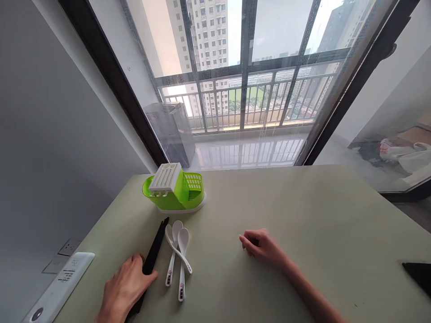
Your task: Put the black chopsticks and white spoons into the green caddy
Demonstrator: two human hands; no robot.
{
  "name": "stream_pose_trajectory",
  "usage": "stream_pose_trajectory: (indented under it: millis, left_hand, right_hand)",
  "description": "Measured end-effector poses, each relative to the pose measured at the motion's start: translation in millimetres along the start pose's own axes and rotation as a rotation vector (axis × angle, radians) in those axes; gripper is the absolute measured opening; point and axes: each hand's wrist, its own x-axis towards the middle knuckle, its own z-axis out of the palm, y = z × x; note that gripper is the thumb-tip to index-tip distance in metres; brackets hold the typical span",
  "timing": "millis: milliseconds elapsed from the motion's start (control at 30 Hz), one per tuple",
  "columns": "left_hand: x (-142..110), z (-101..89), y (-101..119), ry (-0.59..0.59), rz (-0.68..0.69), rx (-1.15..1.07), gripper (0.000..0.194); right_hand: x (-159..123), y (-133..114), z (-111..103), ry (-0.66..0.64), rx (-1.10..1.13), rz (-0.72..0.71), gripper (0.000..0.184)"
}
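Observation:
My left hand (126, 285) is closed around a bundle of black chopsticks (156, 246) lying on the table, its thumb on their right side and its fingers on the left. Just right of the bundle are three white spoons (182, 258), two roughly parallel and one crossing over them. Behind these stands a green utensil caddy (175, 197) with a white slotted top (165, 178) and small hooks. My right hand (261, 245) rests on the table, fingers curled into a loose fist with nothing visible in it.
The pale green table (303, 215) reaches back to a glass door with a dark frame. At the left edge lies a white power strip (62, 287). Part of a black object (419, 276) shows at the right edge. Bags (404, 154) lie on the floor far right.

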Motion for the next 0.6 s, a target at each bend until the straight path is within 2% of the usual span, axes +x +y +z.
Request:
stream_pose_trajectory:
  millis: [100, 300, 600]
  left_hand:
    - [0.8, -4.4, 2.5, -0.031, -0.007, 0.026, 0.02]
    - [2.7, -3.5, 2.2, -0.069, -0.004, 0.031, 0.019]
    - [5.7, -4.3, 1.9, -0.067, 0.016, 0.077, 0.015]
  right_hand:
    - [0.2, -0.5, -0.1, -0.001, 0.002, -0.001, 0.045]
    - [0.2, 1.1, 0.0, 0.0, -0.013, -0.003, 0.046]
    - [0.5, 4.5, 2.1, -0.002, -0.005, 0.002, 0.047]
